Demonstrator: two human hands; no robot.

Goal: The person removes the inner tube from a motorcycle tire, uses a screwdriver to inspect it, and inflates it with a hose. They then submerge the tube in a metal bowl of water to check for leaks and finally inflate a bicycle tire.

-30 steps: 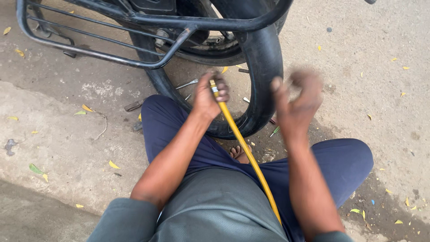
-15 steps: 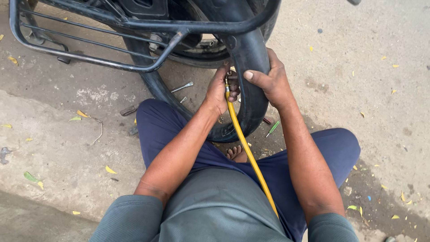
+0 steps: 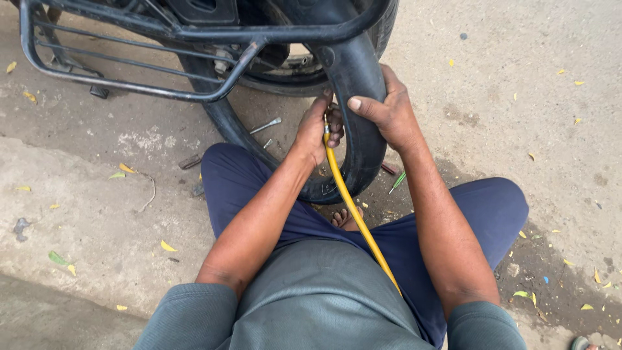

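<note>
Hose (image 3: 355, 210), yellow, running near to far up to tube (image 3: 353, 97); far end clenched in left hand (image 3: 317, 129); right hand (image 3: 389, 110) grasping tube.

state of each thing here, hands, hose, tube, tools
left hand: closed on the yellow hose end, at the tube
right hand: gripping the black inner tube
yellow hose: runs from lap to tube
black inner tube: looped, hanging out of the wheel
metal tool: lying on the ground
</note>
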